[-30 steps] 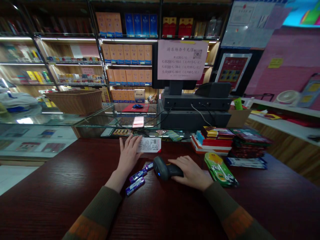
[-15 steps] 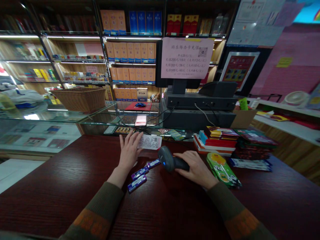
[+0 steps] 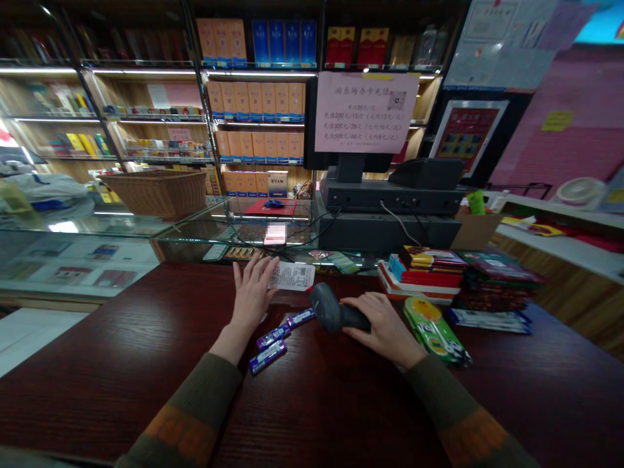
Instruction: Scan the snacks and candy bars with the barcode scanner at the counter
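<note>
My left hand (image 3: 251, 292) rests with its fingers stretched and spread at the left end of a flat white printed packet (image 3: 295, 277), partly covering it. My right hand (image 3: 383, 325) is wrapped round the handle of a dark barcode scanner (image 3: 327, 309). The scanner's head points left, close to the packet's lower right corner. Between my arms lie several small purple-and-blue wrapped sticks (image 3: 272, 337), in a slanting row on the dark wooden counter (image 3: 312, 403). A green packet with a yellow-orange figure (image 3: 436, 330) lies just right of my right hand.
Stacked boxes and packets (image 3: 426, 273) stand at the right, beside dark packets (image 3: 497, 279). A long blue-white packet (image 3: 490, 320) lies in front. Behind are a till base (image 3: 385, 224), a pink sign (image 3: 365, 114), a glass case (image 3: 234, 227) and a wicker basket (image 3: 160, 194).
The blue light on the scanner no longer shows, and its head has tilted slightly. My left hand, the white packet and the purple sticks have stayed in place.
</note>
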### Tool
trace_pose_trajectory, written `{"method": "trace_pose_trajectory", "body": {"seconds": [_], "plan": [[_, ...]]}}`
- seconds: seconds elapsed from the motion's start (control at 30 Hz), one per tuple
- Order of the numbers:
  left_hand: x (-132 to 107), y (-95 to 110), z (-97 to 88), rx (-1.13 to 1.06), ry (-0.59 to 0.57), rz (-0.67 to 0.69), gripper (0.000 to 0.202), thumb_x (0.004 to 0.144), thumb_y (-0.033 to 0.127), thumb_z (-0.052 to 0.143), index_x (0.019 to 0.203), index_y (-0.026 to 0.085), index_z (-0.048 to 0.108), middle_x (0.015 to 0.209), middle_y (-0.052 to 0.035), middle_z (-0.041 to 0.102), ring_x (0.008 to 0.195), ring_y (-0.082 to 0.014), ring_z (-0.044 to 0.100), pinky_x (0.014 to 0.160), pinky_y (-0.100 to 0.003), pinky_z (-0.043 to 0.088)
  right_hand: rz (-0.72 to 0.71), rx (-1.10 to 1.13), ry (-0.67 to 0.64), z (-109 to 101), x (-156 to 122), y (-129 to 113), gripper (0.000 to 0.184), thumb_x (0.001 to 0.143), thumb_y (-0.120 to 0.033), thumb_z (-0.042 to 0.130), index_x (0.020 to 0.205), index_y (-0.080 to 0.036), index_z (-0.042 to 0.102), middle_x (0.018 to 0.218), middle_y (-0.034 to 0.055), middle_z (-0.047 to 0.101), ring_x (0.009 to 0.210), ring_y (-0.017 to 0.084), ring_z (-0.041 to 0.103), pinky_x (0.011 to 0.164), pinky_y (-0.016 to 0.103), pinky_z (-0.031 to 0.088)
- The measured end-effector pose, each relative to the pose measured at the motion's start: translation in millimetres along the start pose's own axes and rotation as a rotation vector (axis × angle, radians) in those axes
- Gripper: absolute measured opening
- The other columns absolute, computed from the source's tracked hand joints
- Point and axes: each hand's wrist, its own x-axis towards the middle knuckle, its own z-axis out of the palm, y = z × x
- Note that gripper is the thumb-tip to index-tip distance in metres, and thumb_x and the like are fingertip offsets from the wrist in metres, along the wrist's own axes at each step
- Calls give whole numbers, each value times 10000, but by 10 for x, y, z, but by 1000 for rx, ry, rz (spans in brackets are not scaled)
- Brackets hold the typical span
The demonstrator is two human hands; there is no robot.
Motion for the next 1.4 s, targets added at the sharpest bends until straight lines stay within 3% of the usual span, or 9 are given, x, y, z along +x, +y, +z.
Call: {"method": "trace_pose_trajectory", "body": {"seconds": [0.23, 0.4, 0.77, 1.03, 1.13, 1.27, 1.4], "plan": [[-17, -31, 39, 1, 11, 2, 714, 861, 254, 679, 1517, 251, 396, 1491, -114, 523, 1479, -334, 333, 1240, -651, 47, -18, 47, -66, 51, -26, 13, 599, 855, -381, 718, 1397, -228, 512, 1261, 116, 677, 1137, 283, 592, 1051, 493, 351], [-21, -29, 29, -11, 6, -6, 709, 862, 245, 661, 1518, 242, 392, 1487, -118, 523, 1481, -336, 329, 1237, -657, 55, -18, 85, -155, 65, -26, -12, 598, 831, -358, 737, 1381, -245, 532, 1236, 105, 684, 1112, 270, 610, 1079, 503, 330], [-14, -25, 18, -28, 3, -14, 725, 857, 243, 661, 1526, 254, 380, 1483, -125, 524, 1476, -342, 340, 1233, -667, 64, 37, 125, -218, 122, -16, 4, 702, 761, -371, 820, 1390, -244, 534, 1143, 78, 678, 1082, 269, 582, 1017, 444, 372], [-16, -34, 33, -33, 15, -15, 713, 872, 268, 657, 1526, 247, 374, 1487, -125, 522, 1480, -334, 334, 1236, -658, 52, 51, 132, -236, 109, -14, 22, 759, 750, -530, 804, 1405, -259, 531, 1129, 80, 683, 1068, 279, 590, 1013, 452, 379], [-16, -25, 26, -38, 19, -15, 712, 875, 276, 656, 1528, 247, 373, 1486, -124, 525, 1479, -336, 334, 1237, -657, 46, 61, 189, -222, 70, -14, 38, 655, 862, -575, 674, 1420, -271, 517, 1130, 73, 687, 1072, 266, 595, 1023, 453, 382], [-20, 4, 8, -44, 11, -18, 720, 865, 265, 664, 1527, 249, 379, 1482, -124, 529, 1480, -339, 334, 1239, -654, 52, 135, 275, -97, 66, 32, 70, 426, 1035, -458, 393, 1398, -283, 531, 1139, 59, 694, 1113, 233, 596, 1045, 449, 384], [-25, 20, 10, -44, 12, -12, 724, 867, 266, 670, 1528, 247, 375, 1490, -122, 522, 1476, -339, 340, 1240, -651, 40, 160, 234, 23, 121, 127, 124, 387, 1012, -405, 466, 1361, -266, 557, 1194, 67, 694, 1156, 238, 590, 1053, 460, 398]]}}
